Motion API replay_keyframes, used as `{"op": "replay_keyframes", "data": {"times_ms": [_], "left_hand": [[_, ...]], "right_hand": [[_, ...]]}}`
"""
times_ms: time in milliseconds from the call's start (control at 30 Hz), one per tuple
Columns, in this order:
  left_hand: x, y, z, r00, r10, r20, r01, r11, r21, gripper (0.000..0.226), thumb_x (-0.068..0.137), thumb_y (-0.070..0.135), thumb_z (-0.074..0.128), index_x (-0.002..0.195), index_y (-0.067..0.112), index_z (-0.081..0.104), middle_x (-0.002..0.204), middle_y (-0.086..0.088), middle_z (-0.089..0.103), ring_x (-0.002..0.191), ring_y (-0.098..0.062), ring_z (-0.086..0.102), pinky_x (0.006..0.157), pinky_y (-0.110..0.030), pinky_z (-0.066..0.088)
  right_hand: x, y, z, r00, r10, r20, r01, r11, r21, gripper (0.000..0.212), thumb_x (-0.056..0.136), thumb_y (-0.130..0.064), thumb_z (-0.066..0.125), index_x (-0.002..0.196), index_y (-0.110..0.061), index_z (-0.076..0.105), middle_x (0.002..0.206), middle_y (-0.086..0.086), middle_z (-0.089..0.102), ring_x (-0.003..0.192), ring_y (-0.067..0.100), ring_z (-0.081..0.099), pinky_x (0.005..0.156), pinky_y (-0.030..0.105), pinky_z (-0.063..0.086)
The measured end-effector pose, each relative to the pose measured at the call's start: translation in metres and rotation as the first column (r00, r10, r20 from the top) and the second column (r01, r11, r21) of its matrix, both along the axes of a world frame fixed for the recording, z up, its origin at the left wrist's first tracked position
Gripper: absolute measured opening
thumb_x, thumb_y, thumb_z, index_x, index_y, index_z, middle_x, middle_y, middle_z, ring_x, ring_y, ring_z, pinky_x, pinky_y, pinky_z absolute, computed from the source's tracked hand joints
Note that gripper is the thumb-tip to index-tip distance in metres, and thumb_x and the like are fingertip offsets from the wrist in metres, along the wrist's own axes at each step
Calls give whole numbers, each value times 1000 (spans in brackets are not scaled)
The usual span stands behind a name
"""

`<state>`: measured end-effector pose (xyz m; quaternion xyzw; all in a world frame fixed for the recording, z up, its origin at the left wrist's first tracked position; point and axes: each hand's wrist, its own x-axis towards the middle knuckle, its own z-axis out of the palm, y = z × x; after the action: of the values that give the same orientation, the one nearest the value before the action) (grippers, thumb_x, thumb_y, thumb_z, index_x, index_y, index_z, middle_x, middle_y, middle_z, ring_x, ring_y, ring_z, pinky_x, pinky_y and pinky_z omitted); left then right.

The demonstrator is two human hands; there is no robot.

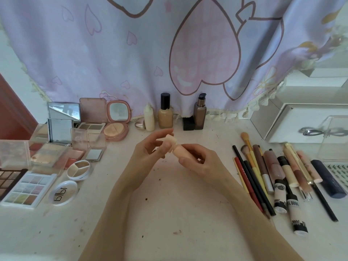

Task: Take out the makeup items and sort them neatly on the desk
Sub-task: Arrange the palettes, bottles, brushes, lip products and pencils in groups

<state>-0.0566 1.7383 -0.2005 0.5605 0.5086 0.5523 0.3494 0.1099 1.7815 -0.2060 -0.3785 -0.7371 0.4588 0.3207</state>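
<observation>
Both hands raised over middle of white desk (169, 213), gripping small peach tube (176, 147): left hand (150, 149) pinches its cap end, right hand (199, 161) curls round its body. Palettes (28, 191) and compacts (115, 130) grouped at left; bottles (165, 117) along back; brushes (248, 146), pencils (250, 183) at right.
</observation>
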Motion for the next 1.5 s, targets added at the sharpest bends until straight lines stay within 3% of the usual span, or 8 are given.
{"op": "replay_keyframes", "data": {"times_ms": [167, 400, 567, 667, 867, 1200, 1300, 1500], "left_hand": [[-6, 0, -3, 997, -79, -10, 79, 997, -12, 34, 89, 16, 56, 121, 27, 58, 94, 21, 64, 79, 0, 55, 67, -12, 44], [-2, 2, -3, 999, 17, -52, -18, 1000, -9, 28, 88, 20, 56, 116, 24, 60, 86, 13, 61, 67, -3, 54, 67, -13, 45], [-10, 9, -8, 959, 283, -18, -283, 959, 16, 18, 90, 25, 56, 108, 24, 61, 84, 10, 60, 70, -1, 54, 65, -12, 46], [-22, 12, -16, 837, 505, -209, -516, 856, 1, 24, 88, 23, 62, 112, 25, 60, 97, 8, 58, 77, 0, 52, 73, -17, 39], [-32, 16, -29, 751, 512, -416, -569, 822, -16, 37, 87, 11, 60, 124, 14, 55, 111, -11, 58, 89, -17, 55, 84, -23, 37], [-41, 30, -32, 681, 530, -505, -610, 792, 9, 32, 88, 7, 56, 120, 2, 51, 115, -14, 57, 105, -33, 52, 90, -37, 39], [-42, 31, -33, 668, 513, -539, -589, 808, 39, 34, 90, 10, 55, 124, 7, 51, 120, -13, 54, 106, -33, 50, 92, -40, 39], [-42, 34, -35, 618, 495, -611, -541, 831, 125, 27, 92, 9, 53, 116, 13, 64, 117, -8, 60, 115, -25, 41, 85, -16, 23]], "right_hand": [[0, 1, -1, 999, -26, -31, 26, 1000, 2, 31, 85, -19, 63, 111, -33, 54, 101, -19, 59, 97, 10, 59, 80, 23, 48], [-3, 5, -12, 997, -78, 25, 75, 993, 96, 41, 81, -22, 68, 117, -34, 53, 108, -21, 56, 96, -5, 51, 70, 1, 39], [-6, 10, -20, 983, -170, 65, 165, 983, 79, 54, 76, -33, 72, 126, -30, 49, 115, -11, 54, 100, 3, 50, 76, 11, 39], [-11, 18, -21, 951, -222, 216, 190, 969, 161, 50, 80, -35, 67, 126, -30, 48, 102, -21, 48, 105, 11, 45, 91, 26, 35], [-39, 45, -20, 805, -215, 552, 13, 938, 345, 48, 89, -38, 53, 134, -28, 42, 134, -2, 44, 123, 23, 33, 99, 37, 23], [-63, 53, -24, 919, -145, 366, -15, 916, 401, 45, 89, -17, 54, 134, -11, 49, 135, 7, 46, 124, 19, 39, 111, 27, 12], [-64, 55, -26, 929, -158, 335, 9, 914, 405, 42, 88, -15, 55, 130, -8, 52, 130, 7, 49, 119, 21, 43, 105, 23, 24], [-65, 60, -30, 923, -208, 324, 34, 881, 471, 34, 88, -21, 59, 120, -11, 58, 121, 5, 58, 113, 21, 45, 95, 22, 27]]}}
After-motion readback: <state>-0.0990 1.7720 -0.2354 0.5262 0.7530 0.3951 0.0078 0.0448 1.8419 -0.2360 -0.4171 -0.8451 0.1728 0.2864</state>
